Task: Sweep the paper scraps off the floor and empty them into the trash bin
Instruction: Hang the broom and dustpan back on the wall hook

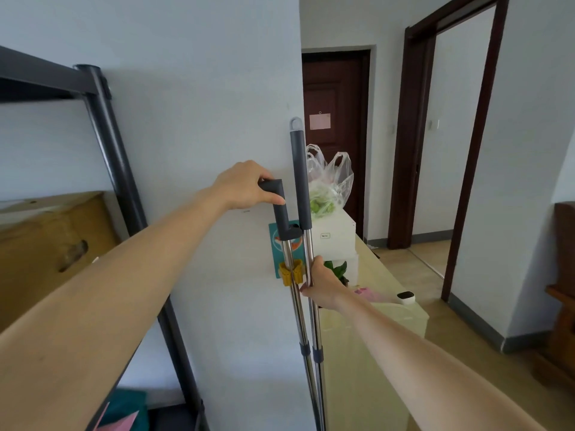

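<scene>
White wall carries a yellow clip [291, 271] gripping the dustpan pole [287, 253]. Our left hand [245, 188] closes on its bent grip above; our right hand [322, 286] closes around the broom pole [308, 244] beside it. We should pull straight outward. Scraps and bin unseen.

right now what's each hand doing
Left hand: closed on the bent grey handle.
Right hand: closed on the taller pole.

Two bare forearms are showing, no sleeve reaching into view on either; the left hand [249, 186] is wearing no glove, ring or watch; the right hand [323, 284] is likewise wearing nothing.
</scene>
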Motion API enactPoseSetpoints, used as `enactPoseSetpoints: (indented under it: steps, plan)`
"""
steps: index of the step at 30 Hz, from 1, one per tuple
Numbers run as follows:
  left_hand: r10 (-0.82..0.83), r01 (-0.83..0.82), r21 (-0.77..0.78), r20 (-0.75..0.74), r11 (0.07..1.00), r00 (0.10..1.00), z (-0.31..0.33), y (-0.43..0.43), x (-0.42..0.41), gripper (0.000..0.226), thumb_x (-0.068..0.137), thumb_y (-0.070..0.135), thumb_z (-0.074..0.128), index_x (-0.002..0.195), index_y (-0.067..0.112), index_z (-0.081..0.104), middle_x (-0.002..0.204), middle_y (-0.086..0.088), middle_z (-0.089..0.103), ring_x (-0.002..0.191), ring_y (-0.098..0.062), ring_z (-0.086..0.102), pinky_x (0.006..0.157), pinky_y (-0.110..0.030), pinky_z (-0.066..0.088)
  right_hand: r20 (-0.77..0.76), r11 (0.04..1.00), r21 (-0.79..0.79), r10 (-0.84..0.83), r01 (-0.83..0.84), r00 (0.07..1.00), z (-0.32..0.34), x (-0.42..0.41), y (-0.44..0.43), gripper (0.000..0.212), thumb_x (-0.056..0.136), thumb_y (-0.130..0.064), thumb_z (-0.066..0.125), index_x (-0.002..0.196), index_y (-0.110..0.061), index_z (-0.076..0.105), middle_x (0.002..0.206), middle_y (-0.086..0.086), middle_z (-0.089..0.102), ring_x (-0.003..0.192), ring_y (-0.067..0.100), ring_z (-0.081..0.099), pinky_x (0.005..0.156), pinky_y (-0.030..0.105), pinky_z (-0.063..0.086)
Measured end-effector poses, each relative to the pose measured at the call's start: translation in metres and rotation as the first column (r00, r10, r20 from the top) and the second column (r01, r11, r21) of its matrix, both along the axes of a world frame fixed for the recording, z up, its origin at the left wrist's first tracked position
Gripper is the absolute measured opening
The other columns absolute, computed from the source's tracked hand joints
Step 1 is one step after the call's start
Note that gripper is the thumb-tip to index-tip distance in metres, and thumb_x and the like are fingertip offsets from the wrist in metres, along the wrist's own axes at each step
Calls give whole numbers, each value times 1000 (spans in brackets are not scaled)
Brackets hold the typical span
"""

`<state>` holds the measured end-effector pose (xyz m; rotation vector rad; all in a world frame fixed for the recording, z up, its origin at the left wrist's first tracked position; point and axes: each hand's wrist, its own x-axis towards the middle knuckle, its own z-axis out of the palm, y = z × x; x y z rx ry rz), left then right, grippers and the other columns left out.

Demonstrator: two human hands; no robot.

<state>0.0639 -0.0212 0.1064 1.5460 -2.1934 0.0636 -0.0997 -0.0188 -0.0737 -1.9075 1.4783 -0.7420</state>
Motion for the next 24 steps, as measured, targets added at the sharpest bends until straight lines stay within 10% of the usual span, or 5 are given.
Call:
enactPoseSetpoints:
  steps: [24]
  plan:
    - [-29, 29, 5, 4, 1000, 1000, -1, 13, 7, 34, 93, 18, 57, 126, 12, 58, 123, -10, 62, 111, -26, 57, 99, -35, 44, 104, 975, -166, -129, 145, 986, 46, -3, 2, 23, 89, -11, 64, 111, -4, 64, 109, 9, 67, 92, 16, 59, 76, 25, 45]
